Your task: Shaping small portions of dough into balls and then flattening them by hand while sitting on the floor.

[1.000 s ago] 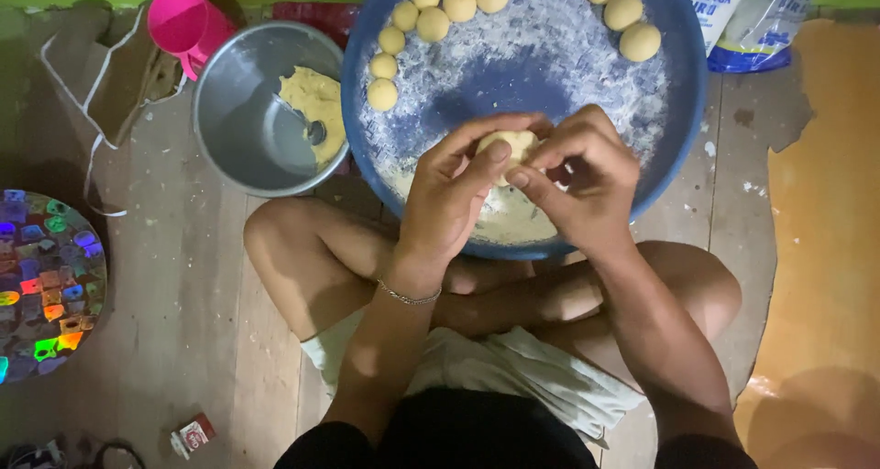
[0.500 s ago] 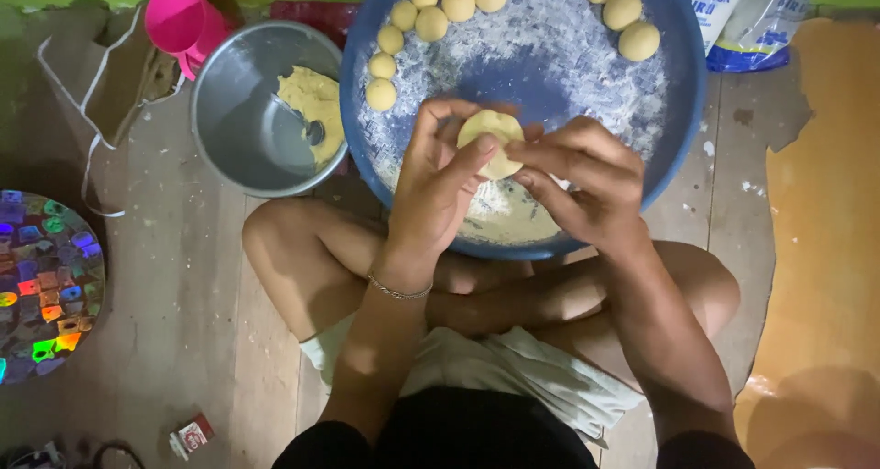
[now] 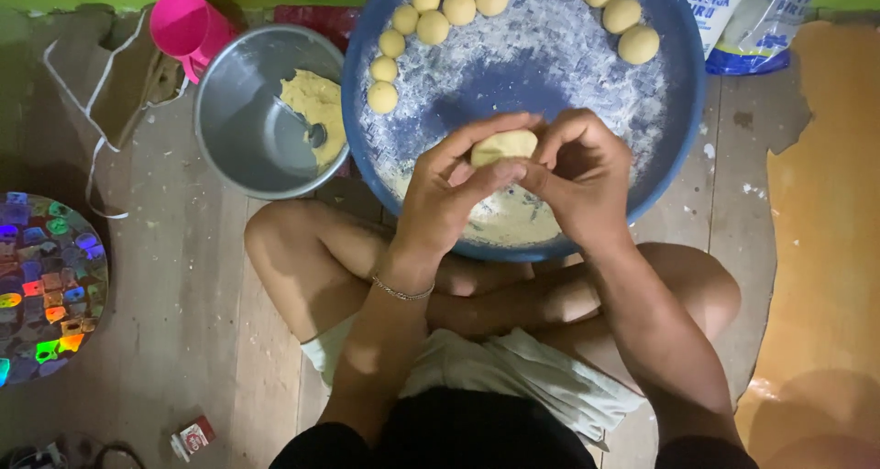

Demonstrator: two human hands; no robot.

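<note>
I see my left hand [image 3: 449, 189] and right hand [image 3: 577, 180] pinching one dough piece [image 3: 502, 145]; eleven dough balls [image 3: 458, 7] line the blue basin [image 3: 683, 111] from nine to two o'clock.

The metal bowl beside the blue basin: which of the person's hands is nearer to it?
Left. The left hand is on the side toward the metal bowl; the right hand is beyond it, farther away. Neither touches the bowl.

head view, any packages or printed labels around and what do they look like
Plastic bag: top right corner on the floor, beside the blue basin; soft, crumpled, white and clear with blue print, partly cut off by the frame.
Small carton: bottom left on the wooden floor; little box, red and white, print too small to tell.
No screens or signs show.
</note>
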